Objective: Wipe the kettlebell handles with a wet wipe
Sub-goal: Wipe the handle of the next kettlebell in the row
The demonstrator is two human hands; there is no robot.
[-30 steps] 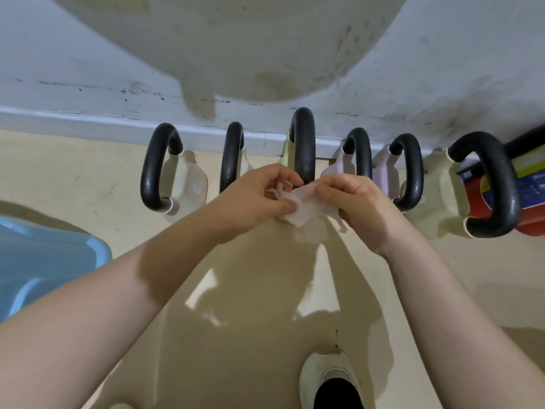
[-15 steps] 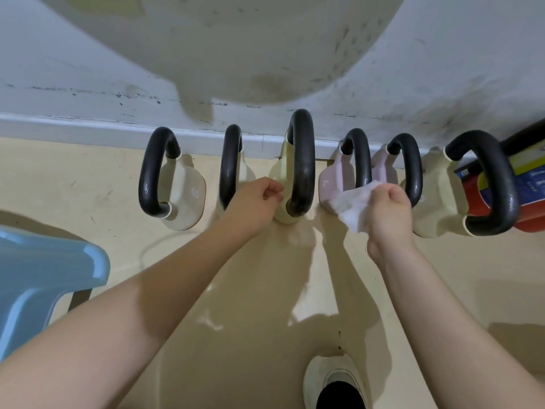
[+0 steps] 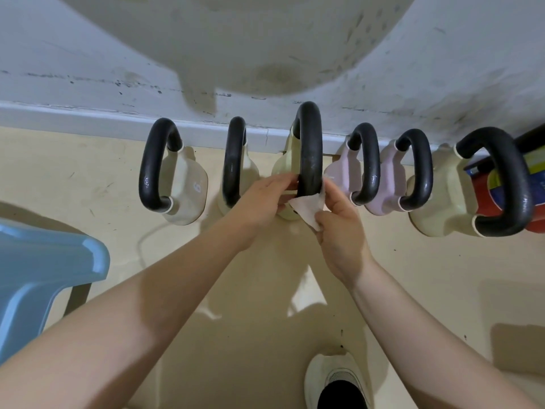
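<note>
white wipe (image 3: 306,208) now under middle handle (image 3: 309,149), both hands

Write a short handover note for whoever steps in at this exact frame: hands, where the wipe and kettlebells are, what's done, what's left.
Left hand: fingers at the near end of the third kettlebell handle, holding the left edge of the wet wipe.
Right hand: pinching the wipe's right side against that handle.
The wipe sits under the handle's lower curve.
Six kettlebells stand in a row along the wall: four cream, two pink.
Done: wipe in place on the middle handle. Whether any handle is already cleaned cannot be told.
Left: rub this handle over its arc, then do the others.
</note>
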